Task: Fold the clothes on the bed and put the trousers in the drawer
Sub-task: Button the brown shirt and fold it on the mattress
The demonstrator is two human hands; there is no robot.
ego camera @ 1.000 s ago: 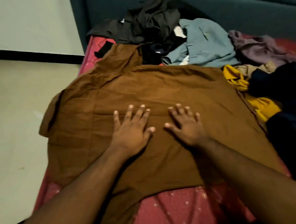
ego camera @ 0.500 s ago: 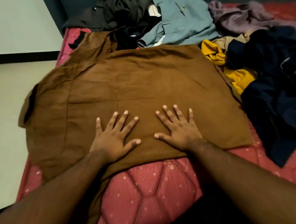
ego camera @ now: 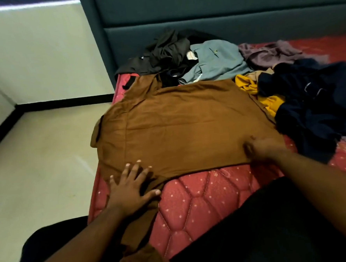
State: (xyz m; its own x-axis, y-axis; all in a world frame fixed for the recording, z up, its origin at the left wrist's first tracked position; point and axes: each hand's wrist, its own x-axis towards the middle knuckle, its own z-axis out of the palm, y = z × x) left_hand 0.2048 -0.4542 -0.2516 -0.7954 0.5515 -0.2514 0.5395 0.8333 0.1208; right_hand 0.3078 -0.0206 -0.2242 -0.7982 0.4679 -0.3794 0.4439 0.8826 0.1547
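A large brown garment (ego camera: 184, 126) lies spread flat across the near left part of the red quilted mattress (ego camera: 202, 194), with one part hanging over the near edge. My left hand (ego camera: 131, 188) presses flat with spread fingers on the garment's near left corner. My right hand (ego camera: 266, 147) is blurred at the garment's near right edge; its fingers look curled into the fabric, which puckers there.
Unfolded clothes are heaped behind and to the right: a black garment (ego camera: 167, 50), a blue-grey shirt (ego camera: 214, 61), a mauve piece (ego camera: 268, 52), a yellow piece (ego camera: 267, 100) and dark navy clothing (ego camera: 312, 102). A teal headboard (ego camera: 201, 17) stands behind. Pale floor (ego camera: 38, 159) lies left.
Both hands slid apart from the garment's middle: the left to the near left corner, the right to the near right edge, where its fingers curled. The view lifted.
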